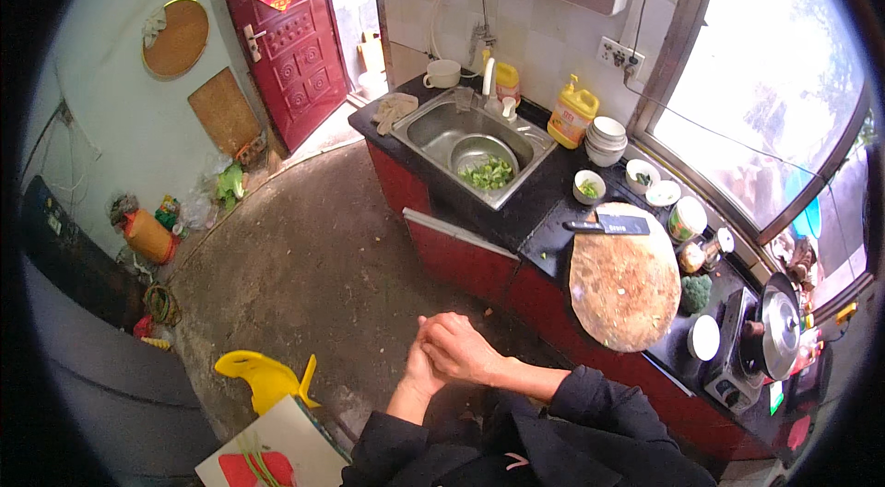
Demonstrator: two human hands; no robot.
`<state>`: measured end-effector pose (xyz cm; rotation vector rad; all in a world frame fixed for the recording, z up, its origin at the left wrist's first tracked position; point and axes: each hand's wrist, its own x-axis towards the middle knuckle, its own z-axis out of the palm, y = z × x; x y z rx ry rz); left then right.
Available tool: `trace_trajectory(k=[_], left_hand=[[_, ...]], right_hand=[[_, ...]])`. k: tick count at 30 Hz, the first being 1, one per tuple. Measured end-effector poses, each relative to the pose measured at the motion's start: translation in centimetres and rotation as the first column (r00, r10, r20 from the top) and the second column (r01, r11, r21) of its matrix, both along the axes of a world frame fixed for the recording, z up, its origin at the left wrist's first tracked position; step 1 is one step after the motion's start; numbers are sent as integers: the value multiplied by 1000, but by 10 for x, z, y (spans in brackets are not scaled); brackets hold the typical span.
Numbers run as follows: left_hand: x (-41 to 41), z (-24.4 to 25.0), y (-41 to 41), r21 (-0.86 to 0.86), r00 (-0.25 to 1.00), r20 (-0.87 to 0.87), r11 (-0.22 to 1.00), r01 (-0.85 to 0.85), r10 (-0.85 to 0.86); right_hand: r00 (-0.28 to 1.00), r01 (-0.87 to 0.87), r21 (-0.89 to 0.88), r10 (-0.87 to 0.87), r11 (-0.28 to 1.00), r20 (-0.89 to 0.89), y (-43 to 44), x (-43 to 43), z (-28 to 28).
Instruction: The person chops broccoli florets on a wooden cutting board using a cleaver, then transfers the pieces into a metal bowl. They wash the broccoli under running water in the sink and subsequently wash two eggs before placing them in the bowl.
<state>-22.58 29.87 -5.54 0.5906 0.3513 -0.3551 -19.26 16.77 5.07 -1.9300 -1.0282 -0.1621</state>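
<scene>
My left hand (423, 366) and my right hand (460, 347) are clasped together in front of my body, above the floor, with no object visible between them. Right of them, on the black counter, lies a round wooden chopping board (622, 286) with small scraps on it. A cleaver (622, 225) rests across its far end. Beyond, a metal basin (470, 147) with leafy greens (489, 173) stands in the steel sink (432, 124). A small bowl of chopped greens (588, 188) is between sink and board.
A gas stove (726, 362) bears a lidded wok (783, 331). Near the board are broccoli (695, 294), a white bowl (704, 337) and stacked bowls (606, 141). A yellow chair (266, 376) and a small table (304, 442) stand at lower left. The red door (290, 72) is ajar.
</scene>
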Motion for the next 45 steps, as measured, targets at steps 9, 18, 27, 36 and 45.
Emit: trace_trajectory(k=[9,18,27,36,45], left_hand=[[238,21,51,36,955,164,969,245,-248],[485,31,39,-41,957,-128,965,258,-261],[636,-2,-26,69,872,-156,875,479,-464],[695,-26,-100,98,862,-145,860,501,-486],[688,-2,-118,983,783,104,184,14,-613]], right_hand=[[960,254,170,-226,952,-168,21,245,-11],[527,722,84,-469,686,-709,-76,494,-84],[148,908,58,-188,415,-971,-102,617,-124],[275,941,265,-19,211,-961,-113,631,-139],[447,888,457,304,-41,-841,-57,623,-201]])
